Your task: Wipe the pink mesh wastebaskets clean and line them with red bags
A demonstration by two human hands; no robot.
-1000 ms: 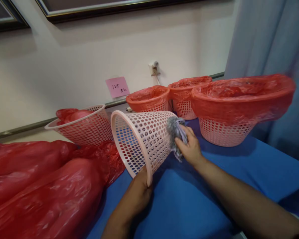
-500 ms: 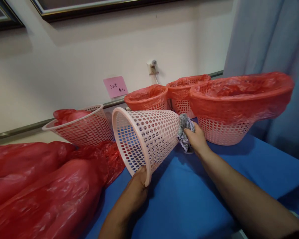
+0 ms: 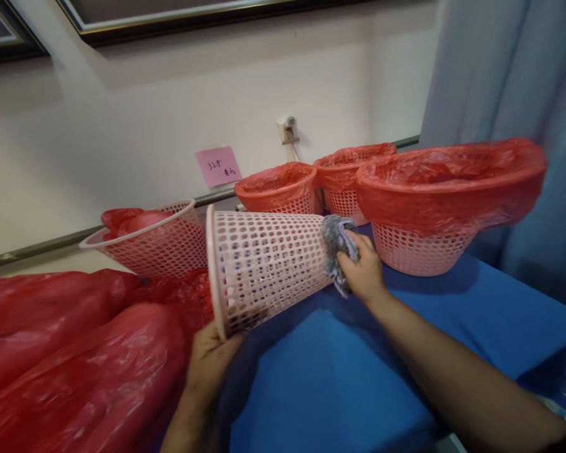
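A pale pink perforated plastic wastebasket [image 3: 273, 264] lies on its side in the air, its rim to the left and its base to the right. My left hand [image 3: 212, 352] grips the lower part of the rim, with some fingers hidden inside. In my right hand [image 3: 365, 267] is a bunched grey and white cloth [image 3: 336, 242], pressed against the outside near the base. The cloth covers part of the base end.
Behind stand wastebaskets lined with red bags [image 3: 276, 189], [image 3: 353, 167], the largest lined wastebasket [image 3: 424, 248] at the right. Another wastebasket [image 3: 170, 242] holds red plastic. Red bags [image 3: 99, 365] lie on the left of the blue-covered table [image 3: 330, 377]. A pink note [image 3: 218, 166] is on the wall.
The wastebasket has shifted left and turned, so its open mouth no longer faces me. My left hand has moved left with the rim, and my right hand with the cloth slightly left.
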